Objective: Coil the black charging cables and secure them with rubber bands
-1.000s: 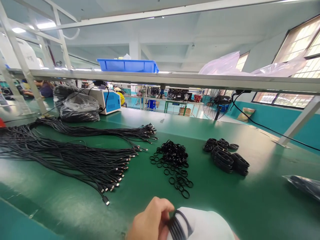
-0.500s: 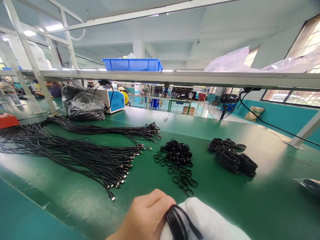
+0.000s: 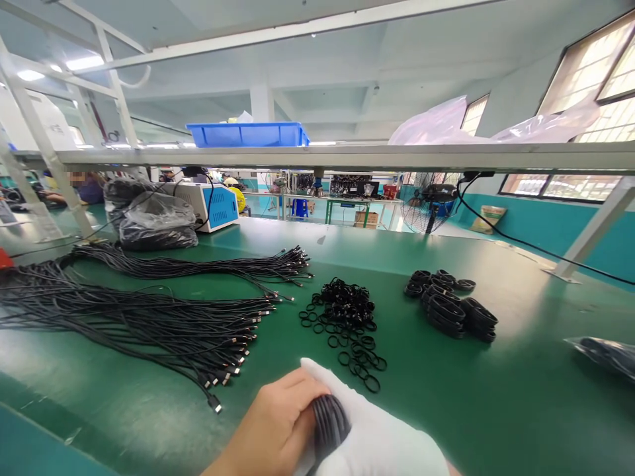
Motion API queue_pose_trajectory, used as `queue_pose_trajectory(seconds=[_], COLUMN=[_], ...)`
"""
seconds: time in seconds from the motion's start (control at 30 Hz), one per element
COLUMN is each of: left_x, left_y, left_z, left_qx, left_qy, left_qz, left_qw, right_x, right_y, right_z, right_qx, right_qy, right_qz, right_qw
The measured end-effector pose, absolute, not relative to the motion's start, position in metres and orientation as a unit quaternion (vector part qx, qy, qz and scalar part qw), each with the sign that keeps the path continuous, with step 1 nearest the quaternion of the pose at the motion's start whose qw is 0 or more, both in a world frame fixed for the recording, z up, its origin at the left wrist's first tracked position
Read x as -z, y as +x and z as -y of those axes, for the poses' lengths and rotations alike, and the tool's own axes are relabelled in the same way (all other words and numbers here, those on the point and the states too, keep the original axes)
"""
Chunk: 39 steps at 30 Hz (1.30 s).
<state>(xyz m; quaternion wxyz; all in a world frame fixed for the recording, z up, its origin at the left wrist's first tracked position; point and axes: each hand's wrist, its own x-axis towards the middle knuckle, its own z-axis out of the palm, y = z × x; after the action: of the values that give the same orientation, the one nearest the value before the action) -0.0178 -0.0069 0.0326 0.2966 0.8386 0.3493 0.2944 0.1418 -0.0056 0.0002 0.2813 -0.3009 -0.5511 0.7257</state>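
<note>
A coiled black cable (image 3: 328, 423) is held low in the view, its loops bunched side by side. My bare left hand (image 3: 282, 420) grips the coil from the left, thumb and fingers pressed round it. My right hand (image 3: 381, 430), in a white glove, wraps the coil from the right and hides part of it. One gloved finger stretches forward past the loops. Just beyond my hands lies a pile of small black rings (image 3: 347, 307), with several loose ones trailing towards me. Long straight black cables (image 3: 163, 324) spread over the left of the green table, plug ends facing right.
Finished-looking coils (image 3: 444, 307) are stacked right of the rings. A plastic bag (image 3: 602, 354) lies at the right edge. Behind the cables stand a bagged black bundle (image 3: 159, 221) and a blue-and-white machine (image 3: 218, 206). A shelf (image 3: 342, 157) with a blue bin (image 3: 248, 134) spans overhead.
My gloved right hand has shifted left over the coil and now covers the loose cable end that showed before. The view has turned slightly right.
</note>
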Motion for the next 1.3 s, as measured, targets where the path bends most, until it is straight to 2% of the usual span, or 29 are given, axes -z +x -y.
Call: queue_pose_trajectory(seconds=[0.13, 0.27, 0.43, 0.63, 0.77, 0.87, 1.0, 1.13, 1.3], left_x=[-0.035, -0.041, -0.040, -0.037, -0.042, -0.043, -0.034, -0.024, -0.019], left_y=[-0.016, -0.013, -0.006, 0.001, -0.003, -0.009, -0.012, -0.013, -0.012], left_z=[0.007, 0.008, 0.008, 0.002, -0.002, 0.000, 0.005, 0.011, 0.011], left_qx=[-0.268, -0.267, -0.288, -0.229, -0.176, -0.224, -0.284, -0.303, -0.299], left_qy=[0.811, 0.742, 0.644, 0.695, 0.726, 0.742, 0.762, 0.769, 0.760], left_qz=[-0.431, -0.476, -0.504, -0.549, -0.576, -0.547, -0.503, -0.512, -0.526], left_qw=[0.292, 0.389, 0.497, 0.404, 0.332, 0.317, 0.292, 0.235, 0.237], right_x=[-0.012, -0.024, -0.020, -0.017, -0.014, -0.010, -0.009, -0.007, -0.007], right_y=[0.133, 0.134, 0.133, 0.130, 0.129, 0.127, 0.124, 0.122, 0.122], right_z=[0.007, 0.009, 0.010, 0.009, 0.008, 0.008, 0.009, 0.009, 0.009], right_qx=[-0.740, -0.770, -0.761, -0.766, -0.783, -0.808, -0.807, -0.784, -0.781], right_qy=[-0.312, -0.320, -0.337, -0.356, -0.337, -0.306, -0.326, -0.344, -0.340], right_qz=[0.511, 0.480, 0.467, 0.465, 0.443, 0.413, 0.421, 0.453, 0.458], right_qw=[0.306, 0.273, 0.297, 0.264, 0.278, 0.288, 0.255, 0.249, 0.256])
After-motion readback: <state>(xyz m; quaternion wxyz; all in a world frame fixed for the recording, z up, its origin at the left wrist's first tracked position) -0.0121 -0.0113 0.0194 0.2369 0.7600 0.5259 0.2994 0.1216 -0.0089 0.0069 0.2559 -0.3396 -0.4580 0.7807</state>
